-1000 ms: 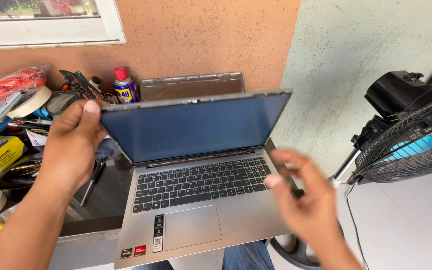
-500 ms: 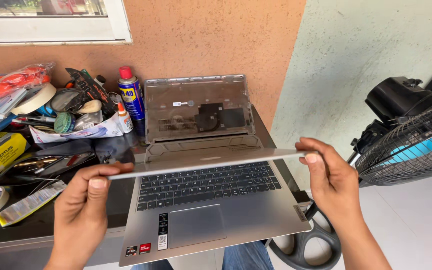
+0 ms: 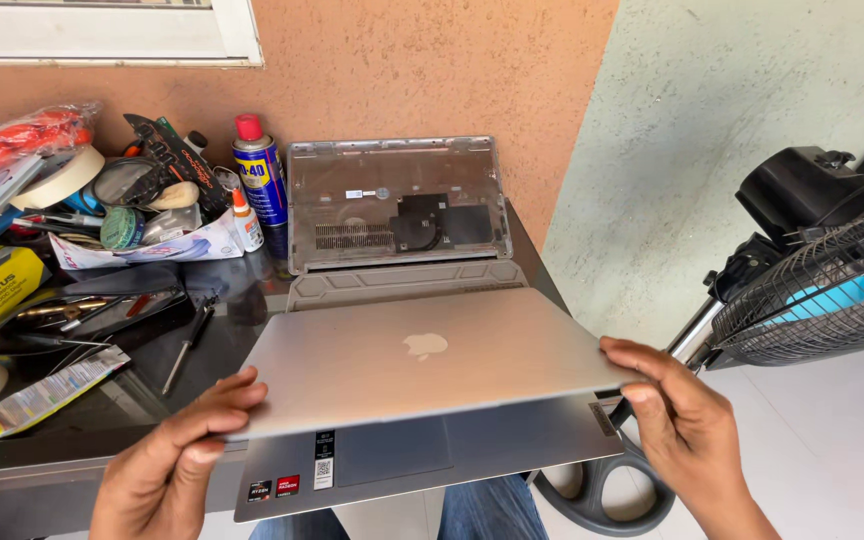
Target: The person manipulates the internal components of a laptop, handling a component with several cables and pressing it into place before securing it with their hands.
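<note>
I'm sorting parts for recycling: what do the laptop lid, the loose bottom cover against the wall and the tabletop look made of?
Laptop lid: likely aluminium, matte silver with an even soft sheen.
Bottom cover: probably grey plastic or thin metal; dull inner face with vent slots and black patches, so it stays open.
Tabletop: looks like dark glass or gloss laminate, since it mirrors the tools lying on it.

Matt silver metal laptop lid (image 3: 402, 365); glossy black tabletop (image 3: 102, 400).

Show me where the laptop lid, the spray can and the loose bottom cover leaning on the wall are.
laptop lid (image 3: 392, 370), head view, middle of its silver top.
spray can (image 3: 260, 180), head view, blue body under the red cap.
bottom cover (image 3: 397, 205), head view, centre of its inner side.
</note>
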